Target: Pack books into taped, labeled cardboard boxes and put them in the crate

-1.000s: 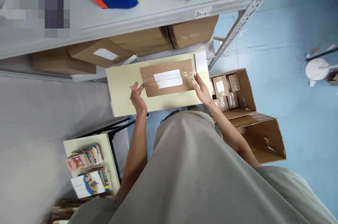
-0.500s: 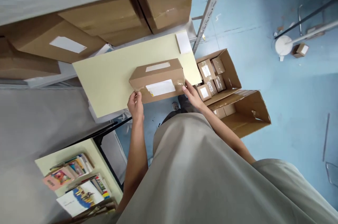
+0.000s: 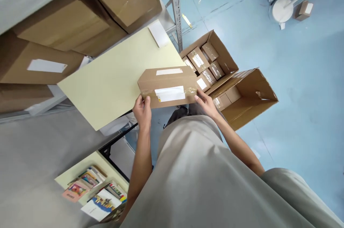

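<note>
From the head view, the left hand (image 3: 142, 108) and right hand (image 3: 206, 100) each pinch an end of a taped brown parcel (image 3: 168, 86), held tilted at the near edge of the pale yellow surface (image 3: 107, 81), just beside an open carton (image 3: 228, 63) of small packages on the floor.

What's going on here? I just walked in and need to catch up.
A person holds a long brown cardboard box sealed with clear tape by its ends, left hand and right hand, at the edge of a pale yellow tabletop. On the blue floor beside it, an open cardboard carton contains small taped parcels.
</note>
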Demonstrator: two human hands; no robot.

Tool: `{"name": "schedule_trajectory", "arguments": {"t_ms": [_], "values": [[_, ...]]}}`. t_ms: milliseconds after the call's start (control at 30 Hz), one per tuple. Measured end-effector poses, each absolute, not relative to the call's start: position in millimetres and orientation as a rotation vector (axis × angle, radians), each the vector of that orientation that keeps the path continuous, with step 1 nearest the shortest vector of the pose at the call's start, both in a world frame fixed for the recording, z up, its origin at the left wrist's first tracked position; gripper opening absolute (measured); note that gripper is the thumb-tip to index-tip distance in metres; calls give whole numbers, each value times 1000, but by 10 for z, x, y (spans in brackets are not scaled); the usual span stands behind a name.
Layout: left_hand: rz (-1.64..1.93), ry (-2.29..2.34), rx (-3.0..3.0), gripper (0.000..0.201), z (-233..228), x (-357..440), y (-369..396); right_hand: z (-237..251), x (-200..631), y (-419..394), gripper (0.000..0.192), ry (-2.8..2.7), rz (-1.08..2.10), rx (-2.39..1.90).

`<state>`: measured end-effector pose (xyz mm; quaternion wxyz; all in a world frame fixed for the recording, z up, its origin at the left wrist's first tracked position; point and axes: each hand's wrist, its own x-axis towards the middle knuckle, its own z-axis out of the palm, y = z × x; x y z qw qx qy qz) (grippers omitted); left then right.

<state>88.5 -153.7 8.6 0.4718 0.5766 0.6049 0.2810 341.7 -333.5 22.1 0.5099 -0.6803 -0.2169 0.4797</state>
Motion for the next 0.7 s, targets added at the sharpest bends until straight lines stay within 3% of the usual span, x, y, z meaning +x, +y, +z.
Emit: {"name": "schedule_trajectory", "arguments": {"t_ms": [233, 700], "values": [[496, 1306, 1613, 54, 26, 1799, -1734, 19, 4074, -3861, 105, -329, 1012, -1638], [167, 1050, 1907, 61, -259, 3441, -2030, -363, 5163, -4455, 75, -77, 815, -1657]]}}
